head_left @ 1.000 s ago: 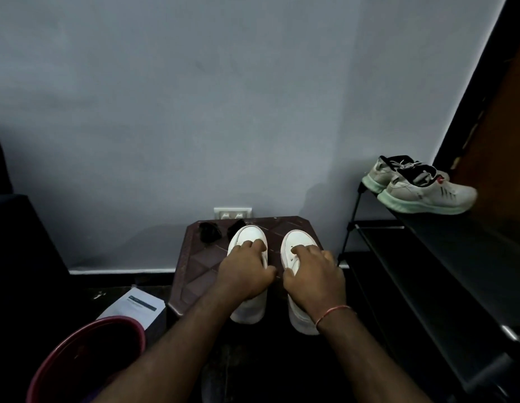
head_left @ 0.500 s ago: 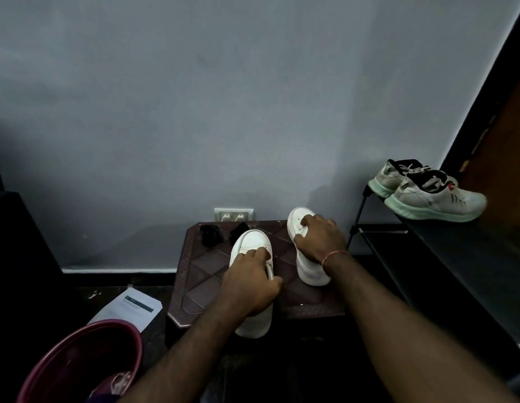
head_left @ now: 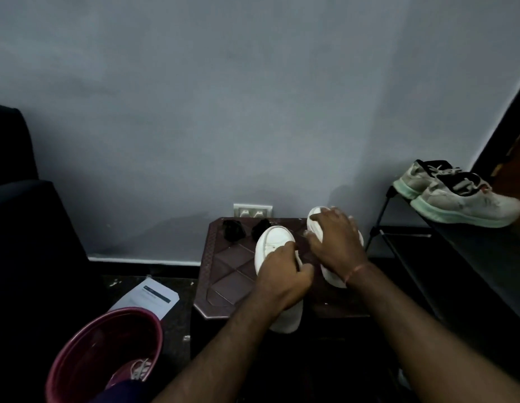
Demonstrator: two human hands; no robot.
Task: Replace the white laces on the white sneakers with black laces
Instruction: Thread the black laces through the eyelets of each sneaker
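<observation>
Two white sneakers stand on a small brown stool (head_left: 229,266). The left sneaker (head_left: 272,242) points away from me, and its heel hangs over the stool's front edge. My left hand (head_left: 282,277) grips it over the lace area. The right sneaker (head_left: 331,274) sits farther back and to the right. My right hand (head_left: 336,239) lies on top of it, fingers spread over the upper. Two bundles of black laces (head_left: 232,228) lie at the stool's back edge. The white laces on both sneakers are hidden under my hands.
A maroon bucket (head_left: 87,341) with a whitish lace in it stands at lower left, with a sheet of paper (head_left: 149,298) on the floor behind it. A black shoe rack (head_left: 445,251) at right carries a grey pair of sneakers (head_left: 462,199). A wall socket (head_left: 253,210) is behind the stool.
My right hand carried the right sneaker back and to the right on the stool and now rests flatter on it. My left hand stayed on the left sneaker.
</observation>
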